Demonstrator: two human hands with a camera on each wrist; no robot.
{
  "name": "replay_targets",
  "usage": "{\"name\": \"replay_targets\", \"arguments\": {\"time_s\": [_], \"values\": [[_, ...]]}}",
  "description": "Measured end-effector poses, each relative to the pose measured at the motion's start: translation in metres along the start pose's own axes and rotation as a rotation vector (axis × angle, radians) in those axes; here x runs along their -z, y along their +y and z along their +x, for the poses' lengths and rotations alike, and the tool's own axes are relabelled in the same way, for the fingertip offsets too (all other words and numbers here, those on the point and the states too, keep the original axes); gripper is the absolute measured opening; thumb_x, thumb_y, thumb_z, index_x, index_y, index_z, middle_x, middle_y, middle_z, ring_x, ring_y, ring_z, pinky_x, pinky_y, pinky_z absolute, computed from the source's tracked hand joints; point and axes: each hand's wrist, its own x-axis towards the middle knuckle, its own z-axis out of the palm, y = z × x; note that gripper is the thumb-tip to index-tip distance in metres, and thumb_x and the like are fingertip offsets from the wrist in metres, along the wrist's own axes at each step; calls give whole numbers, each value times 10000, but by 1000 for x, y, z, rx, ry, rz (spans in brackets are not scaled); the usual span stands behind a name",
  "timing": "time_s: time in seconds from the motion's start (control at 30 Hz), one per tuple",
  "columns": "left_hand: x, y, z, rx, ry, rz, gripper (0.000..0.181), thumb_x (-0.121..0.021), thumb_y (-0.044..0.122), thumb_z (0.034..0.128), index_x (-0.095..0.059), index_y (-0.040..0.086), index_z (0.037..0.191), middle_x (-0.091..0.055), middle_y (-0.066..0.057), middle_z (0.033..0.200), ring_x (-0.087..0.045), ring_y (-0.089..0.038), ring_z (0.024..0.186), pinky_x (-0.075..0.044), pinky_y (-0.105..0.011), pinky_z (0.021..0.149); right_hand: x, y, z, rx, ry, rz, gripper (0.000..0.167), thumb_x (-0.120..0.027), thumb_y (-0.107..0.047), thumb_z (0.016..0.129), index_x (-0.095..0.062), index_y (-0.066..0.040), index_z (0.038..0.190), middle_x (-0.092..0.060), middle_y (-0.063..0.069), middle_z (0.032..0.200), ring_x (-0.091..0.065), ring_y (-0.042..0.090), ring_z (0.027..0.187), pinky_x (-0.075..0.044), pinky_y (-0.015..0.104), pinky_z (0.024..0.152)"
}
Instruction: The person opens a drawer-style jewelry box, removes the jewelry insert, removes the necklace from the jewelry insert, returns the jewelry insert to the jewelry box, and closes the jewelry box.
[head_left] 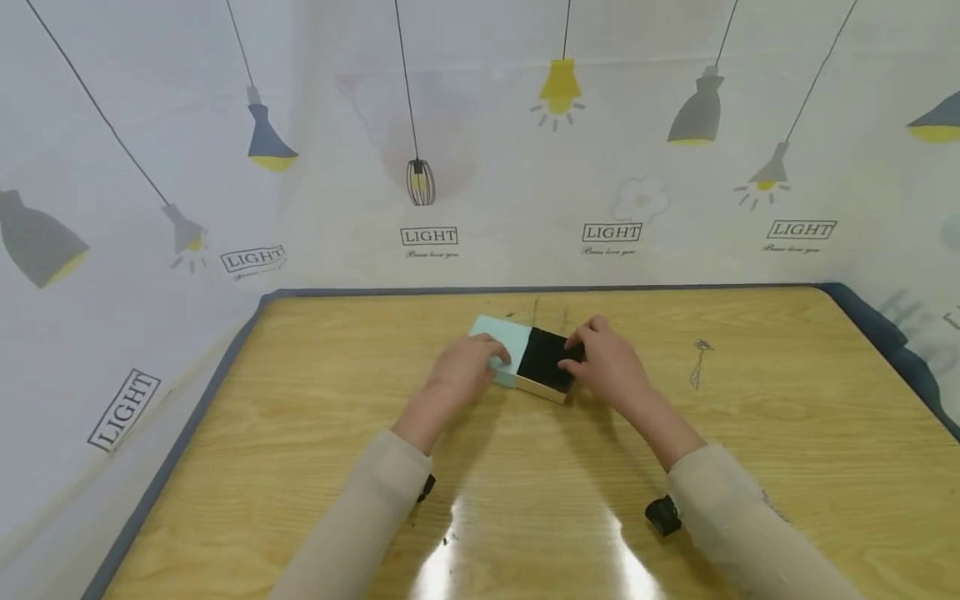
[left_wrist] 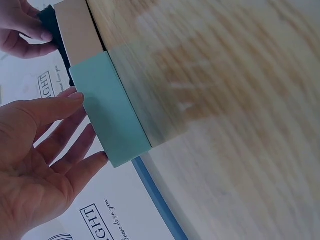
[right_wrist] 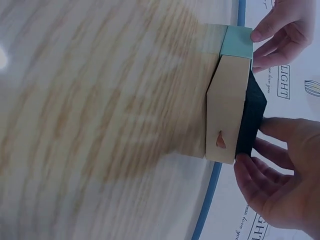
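A small drawer-style box lies at a slant on the table, its mint-green sleeve (head_left: 501, 332) on the left and a tan drawer (right_wrist: 225, 112) sticking out to the right. Over the drawer's top is a black slab (head_left: 543, 357), which stands above the drawer's side in the right wrist view. My left hand (head_left: 467, 367) grips the sleeve, thumb near its upper edge and a finger at its end corner (left_wrist: 111, 117). With thumb and fingers, my right hand (head_left: 611, 362) pinches the black slab at its right end. A small brown tab (right_wrist: 220, 140) shows on the drawer's end.
The wood-grain table (head_left: 315, 400) has a dark blue edge (head_left: 465, 291) at the back and sides. Behind it hangs a white sheet (head_left: 517, 183) printed with lamps. A thin grey chain-like mark or object (head_left: 699, 364) is on the table to the right.
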Motion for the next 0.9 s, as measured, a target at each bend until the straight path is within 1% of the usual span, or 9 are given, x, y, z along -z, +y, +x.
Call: {"name": "replay_targets", "arguments": {"time_s": [0.1,0.23,0.3,0.43,0.53,0.7,0.83,0.9], "values": [[1,-1,-1,2,-9,-8,269,-657,72,947,-711,195,1180,-617,-24,1379,-586,-268,1252,-557,-360,981,2,-1,-2,34,-18,-15,335,-744,-272,906,-702,-35,1139,-529,159,1247,-618,241,841,-559,418,774],[2,-1,-3,17,-10,-12,272,-657,73,948,-711,201,1182,-610,-21,1388,-573,-266,1272,-560,-357,974,3,-1,-1,85,-34,-54,366,-752,-303,895,-723,-49,1157,-511,136,1211,-591,179,751,-541,376,705],[2,-2,-3,21,-10,-14,272,-659,75,948,-711,203,1182,-610,-20,1388,-570,-269,1276,-559,-361,974,2,-1,0,97,-44,-79,375,-754,-314,892,-728,-56,1163,-518,127,1192,-591,178,754,-543,374,701],[1,-2,-3,23,-12,-11,275,-663,77,946,-711,202,1186,-615,-21,1381,-574,-270,1272,-553,-369,989,-1,-2,3,115,-63,-132,391,-751,-332,891,-729,-64,1176,-571,125,1211,-639,247,927,-568,423,819],[0,-2,-2,22,-15,-8,279,-663,81,946,-708,204,1193,-613,-20,1383,-573,-272,1274,-550,-372,998,-3,-2,4,109,-74,-139,387,-748,-329,896,-727,-69,1182,-602,121,1221,-639,290,1047,-566,448,874],[1,0,0,12,-23,-6,279,-666,87,945,-706,202,1196,-607,-28,1392,-563,-277,1286,-541,-383,1014,-5,-3,5,90,-97,-150,383,-752,-329,891,-726,-88,1189,-645,128,1250,-644,334,1102,-566,472,907],[1,1,1,11,-28,-4,279,-667,85,943,-708,201,1194,-611,-30,1386,-566,-270,1283,-530,-388,1031,-10,-2,5,94,-128,-181,380,-753,-327,889,-722,-105,1196,-645,151,1307,-617,388,1157,-546,508,955],[1,0,1,11,-28,-1,281,-665,85,943,-707,203,1195,-611,-28,1385,-567,-267,1280,-529,-386,1034,-12,-2,5,91,-127,-194,382,-756,-337,886,-721,-119,1198,-640,144,1323,-596,402,1164,-538,519,954]]}}
